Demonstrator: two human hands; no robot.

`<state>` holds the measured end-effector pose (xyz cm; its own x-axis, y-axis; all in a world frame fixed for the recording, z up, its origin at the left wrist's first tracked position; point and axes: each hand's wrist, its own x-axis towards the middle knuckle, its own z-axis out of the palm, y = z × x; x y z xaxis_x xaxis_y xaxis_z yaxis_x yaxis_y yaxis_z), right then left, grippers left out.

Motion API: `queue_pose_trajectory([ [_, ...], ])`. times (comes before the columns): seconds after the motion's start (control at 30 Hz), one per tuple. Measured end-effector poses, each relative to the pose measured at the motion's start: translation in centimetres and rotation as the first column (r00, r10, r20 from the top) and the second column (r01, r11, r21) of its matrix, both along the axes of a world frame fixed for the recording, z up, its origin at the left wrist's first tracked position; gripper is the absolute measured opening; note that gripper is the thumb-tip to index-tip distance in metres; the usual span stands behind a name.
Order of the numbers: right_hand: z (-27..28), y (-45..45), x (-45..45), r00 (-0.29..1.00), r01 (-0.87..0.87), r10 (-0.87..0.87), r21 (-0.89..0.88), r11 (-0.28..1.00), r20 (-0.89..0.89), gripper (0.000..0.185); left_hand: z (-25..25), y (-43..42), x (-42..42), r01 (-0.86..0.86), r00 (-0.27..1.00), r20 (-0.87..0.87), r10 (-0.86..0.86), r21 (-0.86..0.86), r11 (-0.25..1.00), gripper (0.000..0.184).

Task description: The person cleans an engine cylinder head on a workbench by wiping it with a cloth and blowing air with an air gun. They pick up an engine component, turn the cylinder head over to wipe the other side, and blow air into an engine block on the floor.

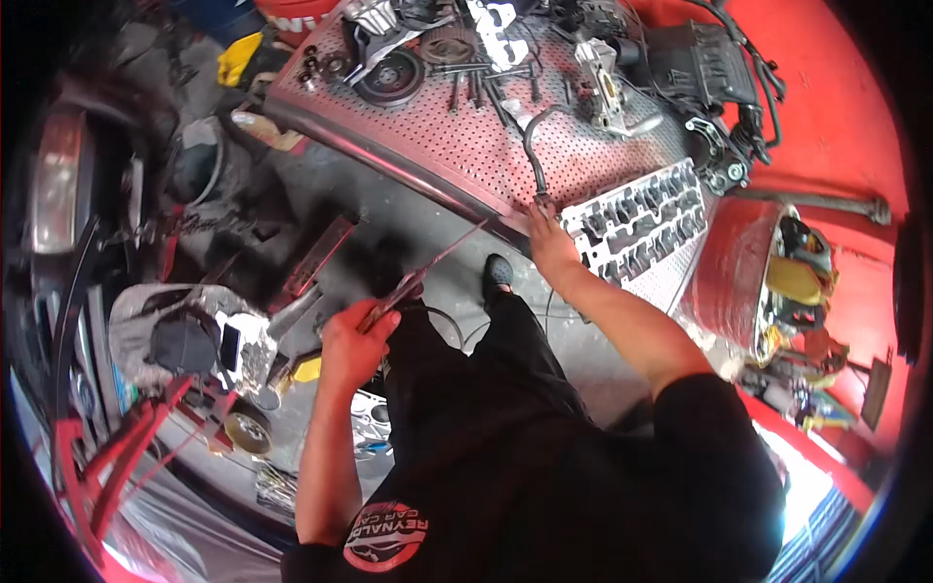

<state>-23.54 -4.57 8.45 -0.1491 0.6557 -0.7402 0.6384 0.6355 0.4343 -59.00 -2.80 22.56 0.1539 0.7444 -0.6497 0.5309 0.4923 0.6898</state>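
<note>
My left hand (362,335) is closed round the handle of a long thin tool (413,279), whose tip points up and right toward the table's front edge. My right hand (549,238) rests at the edge of the perforated metal table (389,136), its fingertips at the lower end of a black curved hose (531,155). Whether those fingers grip the hose is hard to make out. Just right of that hand lies a metal cylinder head (637,222) with two rows of openings.
On the table are a black pulley (389,78), several bolts (476,89), a metal bracket (604,92) and a black plastic housing (688,68). A red drum (734,272) stands at the right. A bucket (197,160) and a cluttered seat (155,325) are at the left.
</note>
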Motion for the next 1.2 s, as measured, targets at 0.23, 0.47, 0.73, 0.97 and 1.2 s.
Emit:
queue_pose_trajectory([
  [0.23, -0.6, -6.5, -1.1, 0.994, 0.105, -0.082, -0.423, 0.9, 0.072, 0.035, -2.1, 3.9, -7.4, -0.059, 0.988, 0.133, 0.074, -0.112, 0.992, 0.022],
  [0.47, 6.9, -6.8, -4.5, 0.409, 0.651, -0.848, -0.542, 0.531, -0.338, 0.012, 0.3, 10.6, -5.5, 0.14, 0.937, 0.34, -0.073, -0.178, 0.974, 0.021],
  [0.73, 7.2, -11.6, -12.3, -0.378, 0.84, -0.589, -0.532, 0.107, -0.714, 0.022, -2.8, 17.0, 10.2, 0.46, 0.82, 0.199, -0.537, 0.331, 0.824, 0.03],
  [0.97, 12.4, -6.3, -5.6, -0.453, 0.785, -0.773, -0.61, -0.11, -0.444, 0.025, -3.9, 17.5, 18.7, 0.596, 0.781, 0.001, -0.624, 0.296, 0.746, 0.026],
  [1.2, 17.1, -2.7, 2.4, -0.613, 0.703, -0.645, -0.688, -0.182, -0.456, 0.023, -1.4, 23.1, 21.8, 0.666, 0.722, 0.015, -0.692, 0.257, 0.7, 0.026],
])
